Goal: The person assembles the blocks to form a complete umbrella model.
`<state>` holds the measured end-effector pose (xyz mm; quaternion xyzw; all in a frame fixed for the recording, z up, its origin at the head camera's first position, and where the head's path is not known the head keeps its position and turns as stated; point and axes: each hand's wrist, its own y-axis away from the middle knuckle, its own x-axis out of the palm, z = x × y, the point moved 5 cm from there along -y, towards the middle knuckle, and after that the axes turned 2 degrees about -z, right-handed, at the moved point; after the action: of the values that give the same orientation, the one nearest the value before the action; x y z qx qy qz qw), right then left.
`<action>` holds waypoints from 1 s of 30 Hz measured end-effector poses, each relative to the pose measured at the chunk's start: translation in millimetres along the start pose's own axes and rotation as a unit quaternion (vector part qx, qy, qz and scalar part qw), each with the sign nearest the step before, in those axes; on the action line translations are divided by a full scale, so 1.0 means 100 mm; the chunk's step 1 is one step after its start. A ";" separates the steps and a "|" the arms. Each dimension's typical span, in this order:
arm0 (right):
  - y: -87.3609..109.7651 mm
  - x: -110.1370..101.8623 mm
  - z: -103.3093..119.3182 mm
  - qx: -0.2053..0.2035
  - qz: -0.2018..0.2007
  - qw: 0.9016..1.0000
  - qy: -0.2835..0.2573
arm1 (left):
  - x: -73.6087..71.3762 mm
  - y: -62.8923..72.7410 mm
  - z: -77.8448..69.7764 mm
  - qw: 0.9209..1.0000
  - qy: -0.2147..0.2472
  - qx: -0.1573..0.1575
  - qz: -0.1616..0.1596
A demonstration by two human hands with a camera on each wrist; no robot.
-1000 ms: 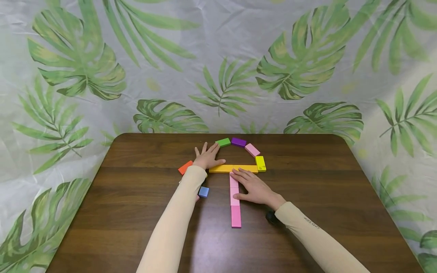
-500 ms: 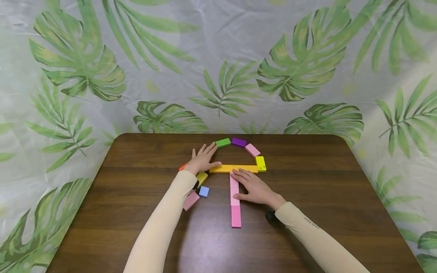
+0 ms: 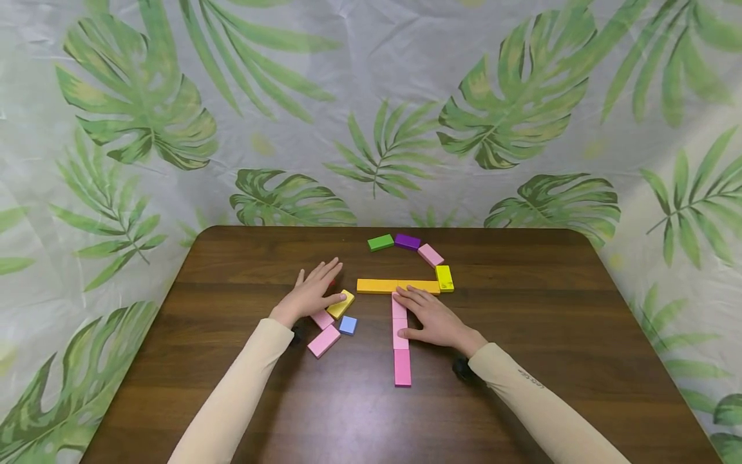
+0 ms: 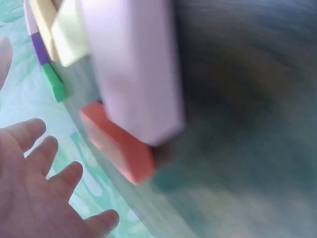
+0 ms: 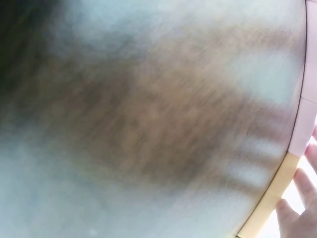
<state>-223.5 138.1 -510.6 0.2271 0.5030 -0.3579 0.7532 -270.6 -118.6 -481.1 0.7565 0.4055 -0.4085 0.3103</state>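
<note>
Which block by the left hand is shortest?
The blue block: nearly square on top, while the yellow block, red block and pink blocks are oblong.

1. The left arm [image 3: 232, 386], in a pale cream sleeve [image 3: 217, 412], slants from the near left toward the far right.
2. The left grip [image 3: 309, 296] is a bare hand, palm down, fingers spread and fairly straight toward the far right, thumb out to the right.
3. The left wrist view shows clear gaps between its fingers [image 4: 67, 179].
4. The right arm [image 3: 539, 399], likewise sleeved, slants from the near right toward the far left.
5. The right grip [image 3: 436, 320] lies palm down, fingers extended to the far left, thumb apart on the near side.
</note>
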 end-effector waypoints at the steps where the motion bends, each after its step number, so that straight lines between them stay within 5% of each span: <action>1: 0.00 0.00 0.00 0.000 0.000 1.000 0.000 | 0.00 0.05 0.03 1.000 0.002 -0.002 -0.003; 8: 0.00 -0.02 0.00 0.003 0.003 1.000 0.002 | 0.02 0.34 0.17 1.000 0.007 0.003 -0.030; 13: 0.00 -0.01 0.01 0.009 0.005 1.000 -0.004 | 0.03 0.42 0.23 0.999 0.000 0.001 -0.041; 30: 0.00 -0.01 0.01 0.012 0.008 1.000 -0.005 | 0.08 0.15 0.14 1.000 0.006 -0.008 -0.020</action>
<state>-223.4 137.7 -509.5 0.2377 0.4931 -0.3592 0.7559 -260.5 -134.4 -492.5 0.7480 0.4256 -0.4074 0.3055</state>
